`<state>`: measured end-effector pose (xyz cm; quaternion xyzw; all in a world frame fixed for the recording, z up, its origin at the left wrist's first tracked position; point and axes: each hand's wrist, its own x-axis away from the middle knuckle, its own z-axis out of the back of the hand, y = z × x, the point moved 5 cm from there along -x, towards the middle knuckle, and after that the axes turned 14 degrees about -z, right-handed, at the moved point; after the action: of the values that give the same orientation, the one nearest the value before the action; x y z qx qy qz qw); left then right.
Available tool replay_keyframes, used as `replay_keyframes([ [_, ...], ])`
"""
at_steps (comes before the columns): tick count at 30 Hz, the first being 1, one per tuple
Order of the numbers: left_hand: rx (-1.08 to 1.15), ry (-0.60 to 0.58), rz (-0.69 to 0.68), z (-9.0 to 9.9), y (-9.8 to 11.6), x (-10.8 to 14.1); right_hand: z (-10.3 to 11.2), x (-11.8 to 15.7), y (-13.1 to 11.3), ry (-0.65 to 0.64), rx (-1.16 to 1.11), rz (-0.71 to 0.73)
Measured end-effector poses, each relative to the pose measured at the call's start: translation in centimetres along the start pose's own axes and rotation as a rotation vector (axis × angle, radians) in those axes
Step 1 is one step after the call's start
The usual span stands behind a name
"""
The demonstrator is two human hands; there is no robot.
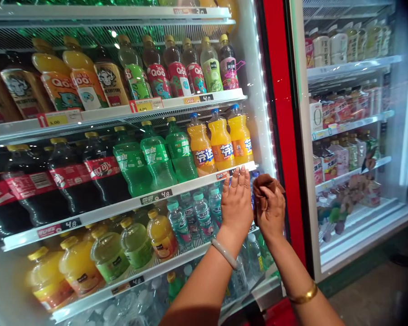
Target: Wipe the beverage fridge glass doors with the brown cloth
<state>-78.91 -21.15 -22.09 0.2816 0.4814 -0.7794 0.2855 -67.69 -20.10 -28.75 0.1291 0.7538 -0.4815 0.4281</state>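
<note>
My left hand (237,199), a grey bangle at its wrist, is flat with its fingers stretched upward. It appears to rest against the glass front of the drinks cooler, over the right end of a shelf edge (193,183). Just to its right, my right hand (271,213), with a gold bracelet, is closed on a crumpled brown cloth (270,182). The cloth bunches around the fingertips near the cooler's right side. Orange soda bottles (240,138) stand right above my hands. Turquoise-capped bottles (202,215) are left of my left hand, which partly hides that row.
Cola bottles (100,167) and green soda bottles (154,154) fill the middle shelf. Juice bottles (80,260) stand on a lower one. A red door frame (282,108) borders the cooler. Beyond it is a second cooler (355,124) with stocked shelves. Light reflections show on the glass.
</note>
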Motion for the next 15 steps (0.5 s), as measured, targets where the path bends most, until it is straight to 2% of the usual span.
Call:
replay_keyframes([
  [3,0.049,0.002,0.024,0.3,-0.5,0.1,0.2,-1.7,1.3,0.092,-0.002,-0.228],
  [5,0.074,-0.003,0.064,0.9,-1.2,0.0,-0.5,-3.1,0.0,0.127,-0.014,-0.304],
  [8,0.072,-0.012,0.121,2.5,-2.7,0.2,-2.2,-2.6,-3.9,0.089,0.006,-0.180],
  [11,0.055,-0.014,0.182,3.9,-4.6,1.0,-3.3,1.0,-5.8,-0.051,0.031,0.048],
  [13,0.066,-0.013,0.189,4.3,-5.4,1.7,-2.8,3.0,-4.7,-0.067,0.037,0.120],
  [15,0.081,-0.002,0.179,4.2,-5.9,2.3,-1.5,3.1,-1.9,-0.018,0.052,0.055],
])
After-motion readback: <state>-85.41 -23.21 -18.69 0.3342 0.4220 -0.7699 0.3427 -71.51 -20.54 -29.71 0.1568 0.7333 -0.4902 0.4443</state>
